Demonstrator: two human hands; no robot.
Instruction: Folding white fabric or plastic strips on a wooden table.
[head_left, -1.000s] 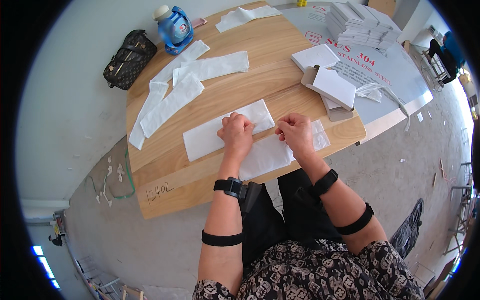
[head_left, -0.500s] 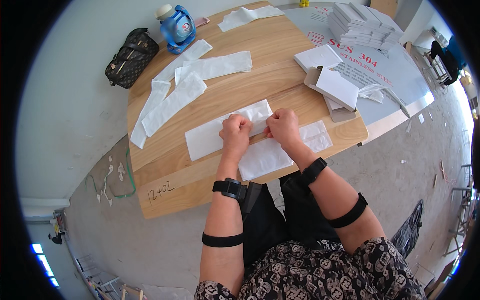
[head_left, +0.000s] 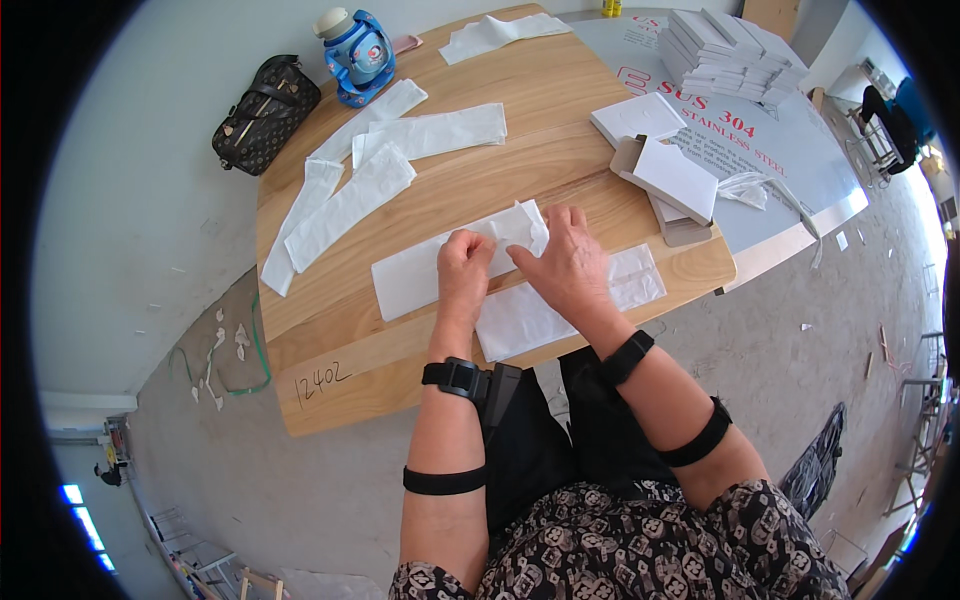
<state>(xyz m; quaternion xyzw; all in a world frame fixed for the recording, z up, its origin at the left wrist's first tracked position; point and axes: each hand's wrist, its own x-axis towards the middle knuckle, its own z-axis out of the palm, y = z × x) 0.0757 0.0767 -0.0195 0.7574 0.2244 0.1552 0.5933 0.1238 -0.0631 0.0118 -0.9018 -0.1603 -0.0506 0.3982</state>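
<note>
A long, flat white piece like a folded plastic bag (head_left: 410, 272) lies slantwise on the wooden table in front of me, its right end crumpled and raised. My left hand (head_left: 466, 268) is closed over its middle, the fingers curled into a pinch at its surface. At the crumpled end is my right hand (head_left: 568, 262), thumb and fingers apart, its fingertips beside the raised edge. Nearer to me, a second white plastic bag (head_left: 525, 322) lies flat, partly under my right hand and wrist.
Several more white bags (head_left: 350, 205) overlap on the table's left, and another lies (head_left: 500, 36) at the far edge. White cardboard boxes (head_left: 665, 175) sit at the right. Behind them stands a stack of white boxes (head_left: 730, 55). A blue bottle (head_left: 358, 60) and a dark handbag (head_left: 265, 115) are at the far left.
My right hand has opened from a pinch, its thumb and fingers spreading at the bag's right end, which now stands up more. My left hand stays closed, shifted slightly left.
</note>
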